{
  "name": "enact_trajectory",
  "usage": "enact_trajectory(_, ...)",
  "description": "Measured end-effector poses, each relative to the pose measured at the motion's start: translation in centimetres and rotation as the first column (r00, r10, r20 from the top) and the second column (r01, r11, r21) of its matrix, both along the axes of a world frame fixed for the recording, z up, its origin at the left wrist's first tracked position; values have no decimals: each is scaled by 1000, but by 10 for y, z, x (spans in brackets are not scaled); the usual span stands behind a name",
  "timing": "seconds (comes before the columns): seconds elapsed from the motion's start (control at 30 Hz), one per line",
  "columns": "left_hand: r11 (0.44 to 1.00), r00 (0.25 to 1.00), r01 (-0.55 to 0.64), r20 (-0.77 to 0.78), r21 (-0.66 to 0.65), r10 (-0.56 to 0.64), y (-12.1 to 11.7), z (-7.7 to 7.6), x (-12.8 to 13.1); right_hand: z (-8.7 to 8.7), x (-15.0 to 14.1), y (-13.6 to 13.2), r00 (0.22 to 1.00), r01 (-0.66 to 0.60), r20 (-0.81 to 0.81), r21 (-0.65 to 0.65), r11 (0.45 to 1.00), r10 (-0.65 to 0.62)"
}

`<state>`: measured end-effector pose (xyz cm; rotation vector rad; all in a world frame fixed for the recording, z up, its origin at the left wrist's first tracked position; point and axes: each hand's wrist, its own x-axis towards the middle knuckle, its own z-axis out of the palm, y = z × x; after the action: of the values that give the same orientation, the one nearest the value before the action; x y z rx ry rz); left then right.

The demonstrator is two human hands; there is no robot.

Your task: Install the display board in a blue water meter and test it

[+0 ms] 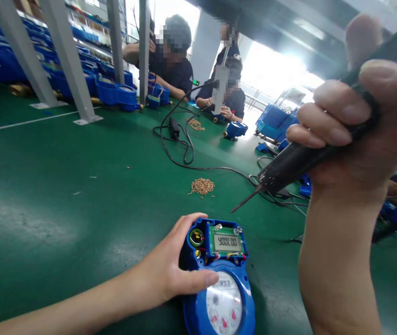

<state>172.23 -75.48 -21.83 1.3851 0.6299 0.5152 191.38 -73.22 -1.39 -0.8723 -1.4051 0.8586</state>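
A blue water meter (221, 279) lies on the green table, with a round white dial below and an open top showing a green circuit board and a small display. My left hand (170, 267) grips its left side, thumb across the front and fingers curled round the back. My right hand (355, 125) is raised at the right, closed round a black electric screwdriver (299, 160). The thin bit points down and left and ends above and to the right of the meter, apart from it.
A small pile of brass screws (201, 186) lies beyond the meter, another pile (195, 124) farther back. Black cables (184, 149) loop across the green table (62, 195). Other people sit at the far end with blue meters (236, 129). Blue bins (80, 79) and grey posts stand at the back left.
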Motion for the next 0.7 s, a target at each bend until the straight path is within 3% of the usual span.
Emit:
enact_trajectory(0.07,1000,1000,0,-20,16,1,0,2,0,-14,33,4,997,45,68,-117,992,-37)
enact_trajectory(0.13,1000,1000,9,2,11,-9,1,2,1,-43,68,10,982,96,180,-265,959,-48)
enact_trajectory(0.17,1000,1000,14,22,-2,-14,1,1,1,-62,84,12,920,202,387,-350,915,-55)
enact_trajectory(0.2,1000,999,20,44,-20,-19,1,0,2,-82,97,13,790,349,611,-386,854,-47)
enact_trajectory(0.23,999,998,27,63,-42,-24,2,-1,3,-103,109,14,725,422,687,-396,816,-41)
enact_trajectory(0.33,995,996,48,81,-87,-41,4,-4,4,-160,129,10,567,568,821,-325,756,-73)
enact_trajectory(0.43,999,999,38,31,-33,-37,10,-6,3,-197,135,3,388,654,914,-180,734,-121)
enact_trajectory(0.6,985,997,24,-73,173,-11,19,-3,-1,-223,130,-5,151,667,973,31,744,-176)
enact_trajectory(0.7,947,995,-45,-70,319,71,17,6,-5,-232,119,-13,69,640,971,134,757,-230)
